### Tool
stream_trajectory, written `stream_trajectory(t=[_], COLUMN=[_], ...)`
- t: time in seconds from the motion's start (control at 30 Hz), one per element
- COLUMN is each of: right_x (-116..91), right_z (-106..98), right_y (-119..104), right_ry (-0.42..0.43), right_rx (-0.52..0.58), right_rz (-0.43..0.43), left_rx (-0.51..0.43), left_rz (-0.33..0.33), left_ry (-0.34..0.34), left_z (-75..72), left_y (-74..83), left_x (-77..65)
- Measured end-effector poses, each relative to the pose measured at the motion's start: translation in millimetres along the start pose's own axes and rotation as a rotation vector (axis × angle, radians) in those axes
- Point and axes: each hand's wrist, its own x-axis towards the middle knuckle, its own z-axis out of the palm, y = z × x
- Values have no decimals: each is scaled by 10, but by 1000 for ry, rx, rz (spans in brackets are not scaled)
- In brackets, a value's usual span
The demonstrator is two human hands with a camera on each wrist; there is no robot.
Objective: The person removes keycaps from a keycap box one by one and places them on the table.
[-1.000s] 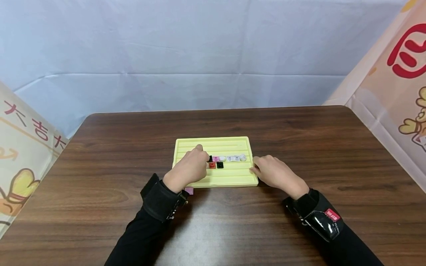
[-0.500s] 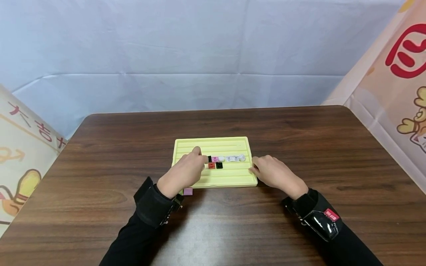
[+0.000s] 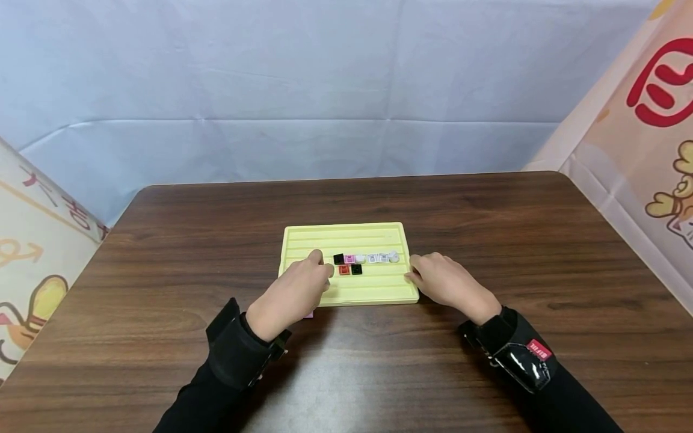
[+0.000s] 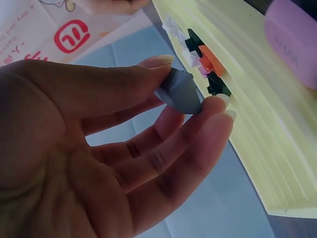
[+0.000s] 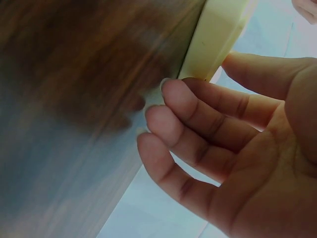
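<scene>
1. Left grip (image 3: 292, 293), a bare hand: thumb and fingertips pinch a grey piece (image 4: 179, 91). In the head view the hand hides this piece.
2. Location of grey piece: within the left grip, at the 9 o'clock side of the yellow tray (image 3: 373, 291). Contact with the tray cannot be judged.
3. Grey piece: small, smooth, matt, with flattish faces and a rounded outline. In the left wrist view its long axis runs roughly from 11 to 5 o'clock; which end is the front cannot be told.
4. Right grip (image 3: 446, 279), also bare: thumb and index finger hold the tray's edge at 3 o'clock; the other fingers are bent, off the tray.
5. Tray: smooth, pale, rectangular, with rounded corners, raised rim and parallel ridges. In the head view, long axis and ridges lie 9 to 3 o'clock.
6. Upper row on tray, from 9 towards 3 o'clock: upper black piece (image 3: 338, 258), pink piece (image 3: 349, 258), white pieces (image 3: 378, 258), round white piece (image 3: 394, 257).
7. Just below, at 6 o'clock of that row: red piece (image 3: 344, 270), then lower black piece (image 3: 357, 269).
8. Purple block (image 4: 294, 42), smooth, round-edged, faintly lettered: 1 o'clock in the left wrist view.
9. Desk (image 3: 379, 373): dark wood grain, slight sheen.
</scene>
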Motion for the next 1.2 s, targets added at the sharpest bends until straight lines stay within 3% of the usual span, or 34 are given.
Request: stream_trajectory(t=[0.77,0.93,1.2], right_x=[1,2,3], right_z=[-3,-5,-4], right_y=[-3,-2,-3], right_ry=[-4,-8,-9], right_rx=[9,16,13], right_rz=[7,12,13], left_rx=[101,120,128], left_rz=[128,154,141], left_ry=[67,58,6], left_z=[92,96,126], left_y=[95,123,185], left_x=[-123,-140,-141])
